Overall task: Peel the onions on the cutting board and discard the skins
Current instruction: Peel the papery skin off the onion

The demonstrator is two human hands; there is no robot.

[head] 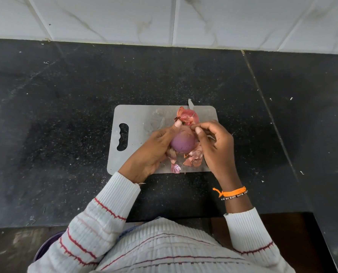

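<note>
A purple onion [182,142], bare on its near side, is held above the grey cutting board [136,119]. My left hand [154,150] grips the onion from the left, thumb near its top. My right hand [215,142] pinches the papery red skin [188,117] that stands up loose from the onion's far end. Loose skin pieces [193,157] lie on the board under and beside the onion, one more [175,168] at the board's near edge.
A knife tip [190,104] pokes out beyond the onion at the board's far edge. The board lies on a black speckled counter [65,115] against a white tiled wall [164,18]. A purple rim [48,245] shows below the counter's edge at lower left.
</note>
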